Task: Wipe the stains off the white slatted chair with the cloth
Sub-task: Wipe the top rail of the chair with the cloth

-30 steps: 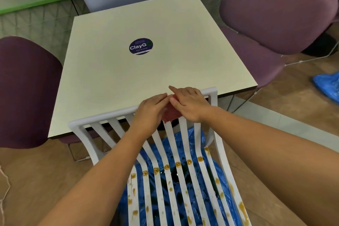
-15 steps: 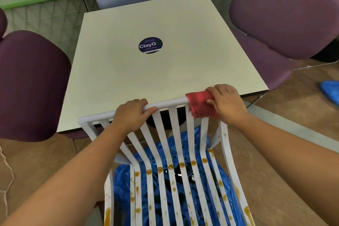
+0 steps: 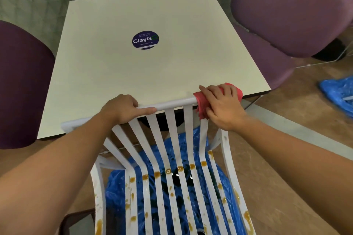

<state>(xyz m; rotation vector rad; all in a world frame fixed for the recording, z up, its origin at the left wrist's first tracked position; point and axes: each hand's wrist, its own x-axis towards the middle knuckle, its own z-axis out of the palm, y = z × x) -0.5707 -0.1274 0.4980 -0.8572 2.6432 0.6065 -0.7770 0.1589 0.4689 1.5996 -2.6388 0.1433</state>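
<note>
We wipe high; the stains lie low.
Our right hand (image 3: 223, 107) clasps the red cloth (image 3: 200, 106) round the right end of the top rail of the white slatted chair (image 3: 172, 104); our left hand (image 3: 122, 108) grips that rail. The brown stains (image 3: 156, 174) dot the lower slats (well apart from the cloth). We judge that hard pressure here could tip the chair toward the table (image 3: 152, 74), or the bunched cloth could smear rather than lift.

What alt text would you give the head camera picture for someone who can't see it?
The right hand holds a red cloth around the top rail of the white slatted chair, at its right end; the left hand grips the rail. Brown stains dot the lower slats.
</note>
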